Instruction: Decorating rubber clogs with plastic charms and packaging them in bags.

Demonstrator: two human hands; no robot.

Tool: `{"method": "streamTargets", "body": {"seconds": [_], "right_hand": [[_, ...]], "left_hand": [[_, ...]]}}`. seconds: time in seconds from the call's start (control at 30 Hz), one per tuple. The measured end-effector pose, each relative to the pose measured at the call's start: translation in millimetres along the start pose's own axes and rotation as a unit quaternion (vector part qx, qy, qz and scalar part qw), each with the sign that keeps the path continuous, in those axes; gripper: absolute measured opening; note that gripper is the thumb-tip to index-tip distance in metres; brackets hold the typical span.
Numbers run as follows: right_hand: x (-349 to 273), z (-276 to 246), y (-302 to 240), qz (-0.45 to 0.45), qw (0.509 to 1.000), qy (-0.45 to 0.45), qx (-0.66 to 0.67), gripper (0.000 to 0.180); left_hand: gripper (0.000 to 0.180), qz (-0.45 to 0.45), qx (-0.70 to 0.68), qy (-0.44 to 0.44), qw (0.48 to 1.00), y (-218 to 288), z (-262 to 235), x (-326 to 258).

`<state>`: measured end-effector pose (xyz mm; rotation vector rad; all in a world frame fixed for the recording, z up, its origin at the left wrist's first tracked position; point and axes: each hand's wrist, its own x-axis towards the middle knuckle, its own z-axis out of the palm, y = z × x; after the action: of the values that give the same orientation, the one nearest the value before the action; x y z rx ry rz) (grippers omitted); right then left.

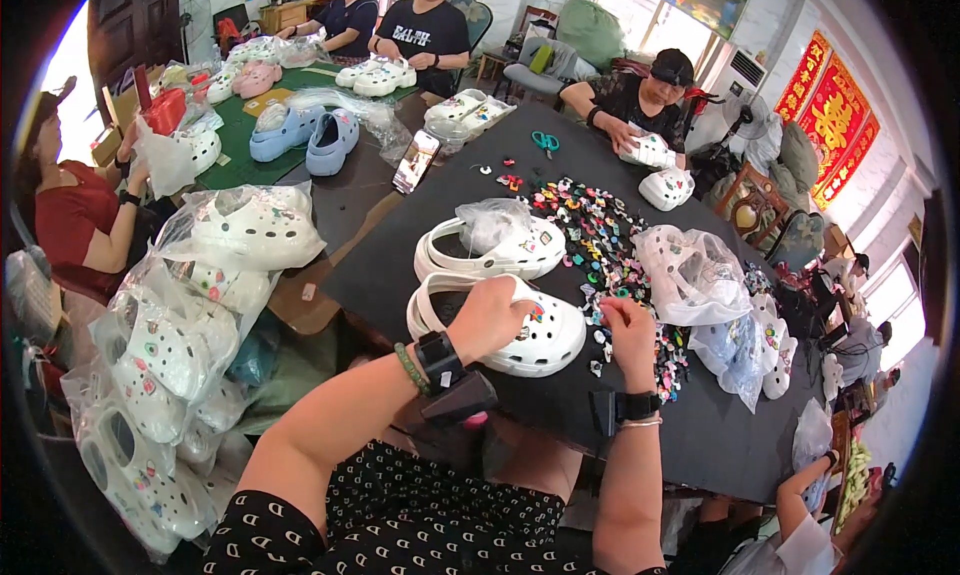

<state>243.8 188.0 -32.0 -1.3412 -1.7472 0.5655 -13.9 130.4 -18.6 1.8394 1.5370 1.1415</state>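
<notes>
A white clog (548,347) with holes in its upper lies on the dark table in front of me, its toe pointing right. My left hand (488,320) is closed on the clog's upper, with its fingertips beside a colourful charm (537,313). Behind it sits a second white clog (540,250) with charms on top and clear plastic stuffed into its opening. My right hand (630,333) is at the near edge of a pile of small colourful shoe charms (590,225). Its thumb and fingers are pinched together; whatever is between them is too small to make out.
Bagged white clogs (692,275) lie right of the charms, and more bagged clogs (165,355) are heaped at my left. Teal scissors (545,143) and a phone (417,162) are farther back. Across the table a co-worker handles a white clog (650,152). Blue clogs (332,143) stand on a green mat.
</notes>
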Motion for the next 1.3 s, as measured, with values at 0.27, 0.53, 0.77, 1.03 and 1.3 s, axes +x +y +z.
{"method": "streamTargets", "body": {"seconds": [0.27, 0.53, 0.77, 1.03, 1.3], "right_hand": [[-25, -17, 20, -0.112, 0.98, -0.03, -0.159, 0.025], [-27, 16, -22, -0.136, 0.982, -0.063, -0.115, 0.026], [-18, 25, -36, -0.184, 0.974, -0.079, -0.105, 0.026], [9, 43, -41, -0.241, 0.966, -0.006, -0.09, 0.036], [53, 38, -67, -0.227, 0.971, -0.067, -0.045, 0.057]], "left_hand": [[0.037, -0.047, 0.199, 0.002, 0.979, -34, -77, 40], [0.066, -0.005, 0.22, 0.031, 0.975, -20, -60, 56], [0.056, -0.086, 0.284, -0.031, 0.955, -17, -53, 96], [0.028, 0.058, 0.222, 0.075, 0.97, -47, -43, 58], [0.029, 0.16, 0.191, 0.026, 0.968, -46, -44, 48]]}}
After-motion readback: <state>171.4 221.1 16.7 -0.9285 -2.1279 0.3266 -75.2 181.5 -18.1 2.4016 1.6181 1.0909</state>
